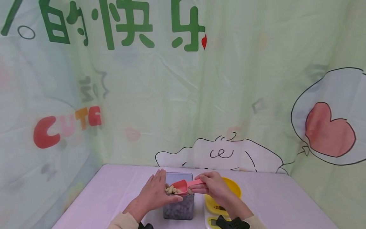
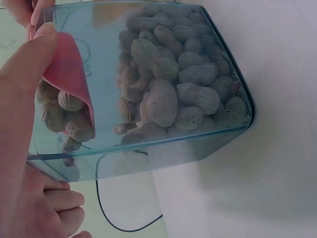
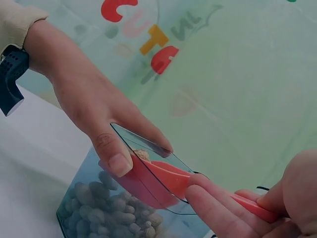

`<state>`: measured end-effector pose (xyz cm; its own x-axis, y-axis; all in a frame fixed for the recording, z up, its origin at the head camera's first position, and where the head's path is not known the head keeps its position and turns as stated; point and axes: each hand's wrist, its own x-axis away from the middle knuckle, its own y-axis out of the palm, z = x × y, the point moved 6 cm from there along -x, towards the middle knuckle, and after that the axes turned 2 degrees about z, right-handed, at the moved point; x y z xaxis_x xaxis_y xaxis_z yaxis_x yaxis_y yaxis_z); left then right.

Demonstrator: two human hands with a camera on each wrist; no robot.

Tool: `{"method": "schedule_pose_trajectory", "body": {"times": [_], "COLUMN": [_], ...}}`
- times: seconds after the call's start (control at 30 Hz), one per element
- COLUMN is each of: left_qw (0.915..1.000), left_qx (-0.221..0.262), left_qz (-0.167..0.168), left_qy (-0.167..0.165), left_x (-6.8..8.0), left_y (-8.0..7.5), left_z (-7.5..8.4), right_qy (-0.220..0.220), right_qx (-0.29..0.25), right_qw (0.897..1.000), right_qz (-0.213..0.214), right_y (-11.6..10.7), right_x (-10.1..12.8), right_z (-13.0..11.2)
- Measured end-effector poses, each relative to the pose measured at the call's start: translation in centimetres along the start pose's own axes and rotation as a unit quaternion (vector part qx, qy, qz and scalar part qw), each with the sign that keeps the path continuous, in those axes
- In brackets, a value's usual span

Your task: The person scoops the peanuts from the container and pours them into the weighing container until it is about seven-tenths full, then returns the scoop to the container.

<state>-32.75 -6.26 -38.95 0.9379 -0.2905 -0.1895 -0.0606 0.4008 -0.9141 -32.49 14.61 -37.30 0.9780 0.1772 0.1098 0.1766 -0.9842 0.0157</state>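
Observation:
A clear, bluish plastic container holding unshelled peanuts stands on the table. My left hand grips its upper left side, with the thumb on the near wall and the fingers along the left side. My right hand holds the handle of a pink scoop from the right. The scoop's bowl sits inside the container near the rim, above most of the peanuts. Several peanuts lie in the scoop, seen at its mouth in the left wrist view.
Right of the container is a yellow and white kitchen scale, partly behind my right forearm. A yellow bowl shows behind my right hand. The table has a pale cover, and a printed curtain hangs behind it.

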Motion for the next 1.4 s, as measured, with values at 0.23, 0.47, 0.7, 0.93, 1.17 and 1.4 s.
{"method": "schedule_pose_trajectory", "body": {"times": [0.23, 0.47, 0.7, 0.93, 1.17, 1.4], "left_qw": [1.0000, 1.0000, 0.9999, 0.9999, 0.9997, 0.9995], "left_qx": [0.006, 0.009, 0.011, 0.001, -0.004, -0.018], "left_qz": [-0.003, -0.001, -0.005, -0.016, -0.022, -0.024], "left_qy": [-0.007, 0.000, 0.004, -0.002, -0.005, 0.005], "left_x": [0.0, 0.0, 0.1, 0.1, 0.1, 0.1], "left_y": [0.1, 0.0, -0.2, -0.4, -0.5, -0.9], "left_z": [0.0, 0.2, 0.5, 0.6, 0.6, 0.7], "right_qy": [0.003, 0.004, 0.001, -0.013, -0.013, -0.008], "right_qx": [-0.020, -0.032, -0.047, -0.064, -0.080, -0.093], "right_qw": [1.000, 0.999, 0.998, 0.998, 0.996, 0.994], "right_qz": [-0.002, 0.014, 0.028, 0.017, 0.031, 0.058], "right_y": [-0.6, -1.4, -2.1, -2.7, -3.2, -4.1], "right_x": [0.1, 0.2, 0.4, 0.8, 1.3, 1.6], "right_z": [0.3, 0.5, 0.4, -0.2, -1.1, -1.9]}}
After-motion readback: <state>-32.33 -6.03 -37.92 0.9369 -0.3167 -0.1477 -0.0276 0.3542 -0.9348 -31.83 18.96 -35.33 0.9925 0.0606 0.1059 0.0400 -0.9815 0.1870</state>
